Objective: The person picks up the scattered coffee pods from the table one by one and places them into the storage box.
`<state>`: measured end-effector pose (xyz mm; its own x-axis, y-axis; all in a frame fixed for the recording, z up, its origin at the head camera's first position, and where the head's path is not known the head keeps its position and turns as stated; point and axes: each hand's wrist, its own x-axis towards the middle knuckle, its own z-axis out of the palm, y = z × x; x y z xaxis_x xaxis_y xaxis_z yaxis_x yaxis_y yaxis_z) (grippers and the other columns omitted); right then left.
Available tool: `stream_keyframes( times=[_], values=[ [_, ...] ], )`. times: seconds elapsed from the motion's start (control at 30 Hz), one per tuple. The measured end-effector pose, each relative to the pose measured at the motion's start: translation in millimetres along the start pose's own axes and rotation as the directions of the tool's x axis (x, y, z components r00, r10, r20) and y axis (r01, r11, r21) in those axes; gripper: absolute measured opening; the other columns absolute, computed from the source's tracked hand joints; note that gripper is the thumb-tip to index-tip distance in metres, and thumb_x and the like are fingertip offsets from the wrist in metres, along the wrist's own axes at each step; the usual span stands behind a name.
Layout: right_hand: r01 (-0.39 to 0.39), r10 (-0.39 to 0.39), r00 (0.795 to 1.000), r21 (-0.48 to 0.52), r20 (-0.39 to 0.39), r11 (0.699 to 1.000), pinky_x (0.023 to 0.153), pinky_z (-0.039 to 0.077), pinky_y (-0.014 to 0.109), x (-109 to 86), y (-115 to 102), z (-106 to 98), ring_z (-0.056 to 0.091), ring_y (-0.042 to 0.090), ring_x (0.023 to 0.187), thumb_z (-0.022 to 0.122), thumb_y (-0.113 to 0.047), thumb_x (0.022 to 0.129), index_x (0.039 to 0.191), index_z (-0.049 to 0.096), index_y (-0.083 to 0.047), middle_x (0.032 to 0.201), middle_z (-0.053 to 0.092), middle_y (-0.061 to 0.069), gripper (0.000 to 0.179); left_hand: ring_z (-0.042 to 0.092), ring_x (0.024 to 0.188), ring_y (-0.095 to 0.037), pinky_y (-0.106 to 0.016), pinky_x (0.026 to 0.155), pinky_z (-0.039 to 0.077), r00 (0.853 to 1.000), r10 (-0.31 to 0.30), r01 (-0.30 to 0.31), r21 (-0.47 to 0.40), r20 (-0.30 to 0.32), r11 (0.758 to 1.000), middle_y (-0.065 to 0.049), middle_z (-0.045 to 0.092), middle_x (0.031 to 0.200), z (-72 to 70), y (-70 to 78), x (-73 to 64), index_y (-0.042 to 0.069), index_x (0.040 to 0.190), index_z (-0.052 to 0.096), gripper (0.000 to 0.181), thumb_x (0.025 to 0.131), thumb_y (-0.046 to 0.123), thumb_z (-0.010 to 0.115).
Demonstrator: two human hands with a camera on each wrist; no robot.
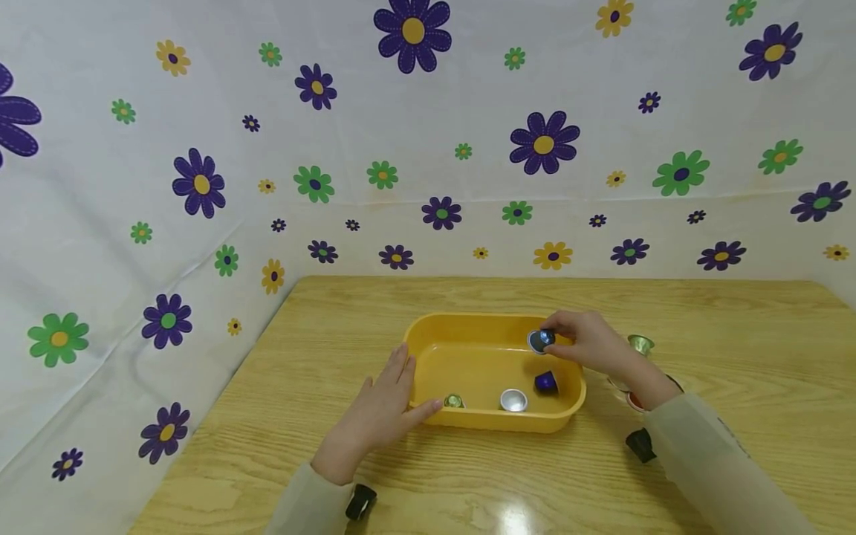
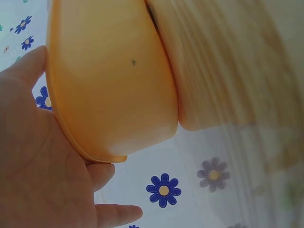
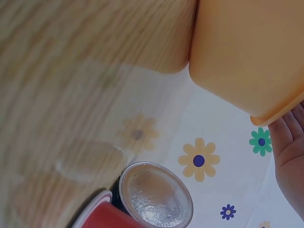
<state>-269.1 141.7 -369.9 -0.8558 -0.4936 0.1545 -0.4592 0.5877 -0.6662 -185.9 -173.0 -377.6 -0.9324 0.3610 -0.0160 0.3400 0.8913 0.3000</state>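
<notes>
Capsule (image 1: 548, 336) sits in right fingers (image 1: 562, 320), any print unreadable.

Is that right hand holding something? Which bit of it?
Yes, the right hand is pinching a dark blue capsule by its sides, seemingly near the narrow end.

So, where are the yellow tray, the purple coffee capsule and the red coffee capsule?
Yellow tray (image 1: 496, 421): head view, front outer wall.
Purple coffee capsule (image 1: 545, 383): head view, side wall.
Red coffee capsule (image 3: 107, 218): right wrist view, side wall.
</notes>
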Motion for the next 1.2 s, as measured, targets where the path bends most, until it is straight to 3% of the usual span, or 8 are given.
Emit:
stream_keyframes(
  times=[0.97,1.2],
  values=[
    [0.032,-0.033,0.999,-0.056,-0.021,0.998,0.086,0.041,0.044,-1.2,1.7,1.2,0.055,0.031,0.099,0.064,-0.006,0.08,0.105,0.059,0.004,0.104,0.06,0.017,0.028,0.004,0.133,-0.026,-0.059,0.095,0.02,1.0,0.004,-0.004,-0.002,0.003,1.0,-0.017,0.002,0.146,-0.3,0.6,0.2,-0.006,0.137,0.02,0.085,0.085,0.059,0.038],
    [0.008,-0.01,1.0,-0.057,-0.029,0.998,0.086,0.04,0.045,-6.4,-1.4,-2.5,0.054,0.031,0.101,0.065,-0.01,0.081,0.107,0.059,0.003,0.105,0.06,0.016,0.029,0.002,0.132,-0.027,-0.059,0.094,0.02,1.0,0.009,-0.009,0.0,0.007,1.0,-0.017,0.001,0.146,0.3,0.2,-0.1,-0.007,0.137,0.019,0.086,0.086,0.06,0.036]
  ],
)
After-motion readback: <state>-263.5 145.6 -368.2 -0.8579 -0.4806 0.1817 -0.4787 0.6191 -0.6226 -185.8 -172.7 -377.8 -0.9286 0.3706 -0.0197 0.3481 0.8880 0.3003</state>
